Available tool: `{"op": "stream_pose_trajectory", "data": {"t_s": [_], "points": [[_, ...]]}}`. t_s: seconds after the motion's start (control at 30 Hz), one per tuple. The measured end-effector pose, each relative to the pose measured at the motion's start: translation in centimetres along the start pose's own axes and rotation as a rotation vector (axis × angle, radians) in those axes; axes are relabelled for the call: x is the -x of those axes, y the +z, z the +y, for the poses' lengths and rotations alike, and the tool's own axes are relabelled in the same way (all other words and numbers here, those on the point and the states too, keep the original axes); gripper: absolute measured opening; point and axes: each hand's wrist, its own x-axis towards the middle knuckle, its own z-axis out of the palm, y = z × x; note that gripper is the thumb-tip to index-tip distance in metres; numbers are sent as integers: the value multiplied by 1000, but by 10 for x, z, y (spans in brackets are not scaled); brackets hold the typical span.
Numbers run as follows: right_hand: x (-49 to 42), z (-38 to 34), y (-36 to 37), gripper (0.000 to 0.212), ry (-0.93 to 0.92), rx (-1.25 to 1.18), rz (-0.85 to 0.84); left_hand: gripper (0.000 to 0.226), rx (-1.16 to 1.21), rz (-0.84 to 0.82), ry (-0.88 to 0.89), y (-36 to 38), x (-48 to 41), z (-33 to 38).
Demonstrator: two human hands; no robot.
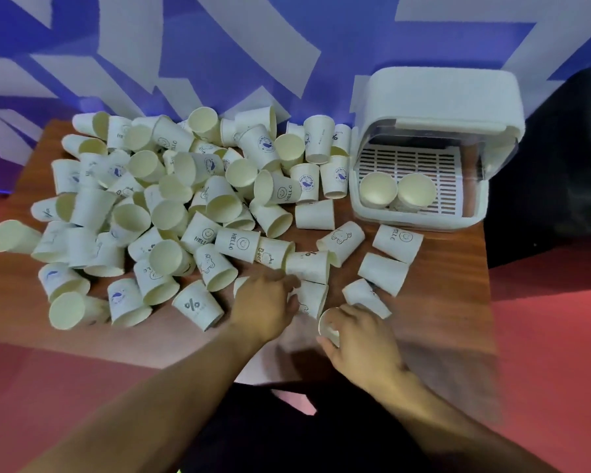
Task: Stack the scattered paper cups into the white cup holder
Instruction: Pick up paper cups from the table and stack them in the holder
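Note:
Several white paper cups (171, 206) lie scattered over the brown table (451, 302), most on their sides, some printed with HELLO or a percent sign. The white cup holder (434, 104) stands at the table's back right, its lid raised; two cups (398, 194) stand mouth up on its slotted tray. My left hand (265, 303) reaches over the near middle and grips a lying cup (313, 298) at its side. Just right of it, my right hand (362, 339) holds another cup (328, 326) whose rim shows between the fingers.
A blue and white patterned wall rises behind the table. Red floor lies to the left and right of it. A dark object (560, 158) sits right of the holder. Loose cups (386, 271) lie between my hands and the holder.

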Motion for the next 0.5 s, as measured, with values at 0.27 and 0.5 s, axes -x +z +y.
{"op": "stream_pose_trajectory", "data": {"t_s": [0.27, 0.5], "points": [[6, -14, 16, 42, -42, 237, -68, 28, 49, 22, -147, 4, 36, -24], [2, -21, 16, 42, 29, 246, -7, 22, 59, 114, -218, -17, 36, -53]]}}
